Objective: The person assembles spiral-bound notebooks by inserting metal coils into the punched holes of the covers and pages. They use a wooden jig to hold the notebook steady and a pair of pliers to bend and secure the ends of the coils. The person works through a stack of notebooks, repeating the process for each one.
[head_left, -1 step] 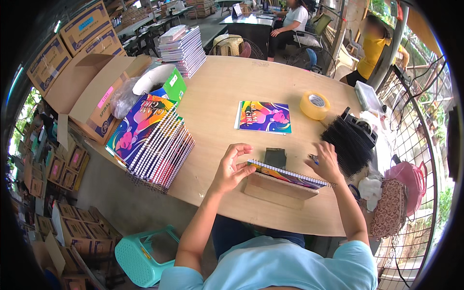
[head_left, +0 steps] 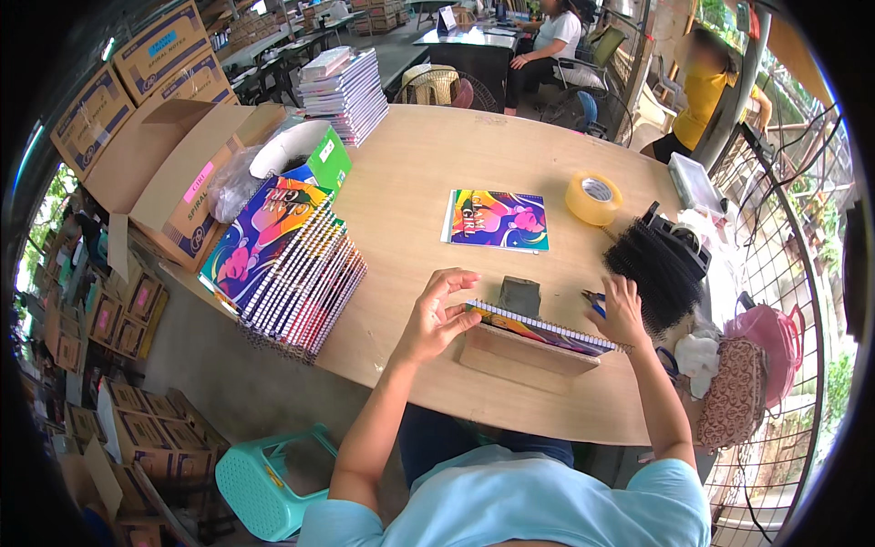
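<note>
A spiral notebook [head_left: 538, 329] with a colourful cover stands on its edge, coil upward, against a low wooden block [head_left: 529, 351] in front of me. At its left end is my left hand [head_left: 437, 314], with thumb and fingers apart and the thumb by the coil. Over the right end, my right hand [head_left: 622, 312] curls around small blue-handled pliers [head_left: 594, 302], whose tips point left. A dark grey block [head_left: 519, 297] sits just behind the notebook. Farther back, another notebook [head_left: 499, 220] lies flat.
At left stands a tall stack of notebooks [head_left: 296, 269], near a green-white box [head_left: 330, 164] and cartons [head_left: 187, 182]. Tape [head_left: 594, 198], black plastic coils [head_left: 652, 273] and bags [head_left: 734, 392] line the right side. A turquoise stool [head_left: 264, 483] is at lower left; two people are beyond the table.
My right hand and the pliers have shifted very slightly; the notebook and my left hand look almost the same.
</note>
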The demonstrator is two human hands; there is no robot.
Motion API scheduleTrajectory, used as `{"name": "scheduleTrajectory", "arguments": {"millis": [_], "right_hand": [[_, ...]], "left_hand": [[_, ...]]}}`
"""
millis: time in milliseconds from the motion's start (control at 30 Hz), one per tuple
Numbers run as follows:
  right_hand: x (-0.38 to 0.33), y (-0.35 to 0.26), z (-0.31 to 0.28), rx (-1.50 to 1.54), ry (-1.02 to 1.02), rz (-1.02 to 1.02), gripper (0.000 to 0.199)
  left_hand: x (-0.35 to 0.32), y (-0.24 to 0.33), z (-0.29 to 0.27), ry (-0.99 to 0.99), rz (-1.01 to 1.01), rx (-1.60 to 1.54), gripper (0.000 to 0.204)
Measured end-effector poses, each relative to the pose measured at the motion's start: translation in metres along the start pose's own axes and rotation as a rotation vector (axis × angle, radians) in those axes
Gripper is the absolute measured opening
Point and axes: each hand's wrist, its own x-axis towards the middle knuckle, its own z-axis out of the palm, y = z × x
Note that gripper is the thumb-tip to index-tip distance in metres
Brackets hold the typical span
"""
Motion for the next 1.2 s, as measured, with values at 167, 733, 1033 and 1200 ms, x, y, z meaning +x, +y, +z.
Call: {"name": "scheduleTrajectory", "arguments": {"millis": [167, 733, 1033, 1200], "right_hand": [[-0.021, 0.019, 0.019, -0.094, 0.162, -0.134, 0.046], [0.084, -0.162, -0.129, -0.312, 0.31, -1.357, 0.016], [0.074, -0.161, -0.119, -0.193, 0.036, -1.078, 0.015], [0.064, -0.142, -0.117, 0.28, -0.169, -0.545, 0.021]], "left_hand": [[0.005, -0.001, -0.004, -0.067, 0.002, 0.028, 0.014], [0.003, -0.017, 0.001, 0.023, 0.053, -0.031, 0.013], [0.001, -0.019, 0.002, 0.095, 0.062, 0.036, 0.016], [0.003, 0.011, 0.027, 0.353, 0.377, 0.667, 0.027]]}}
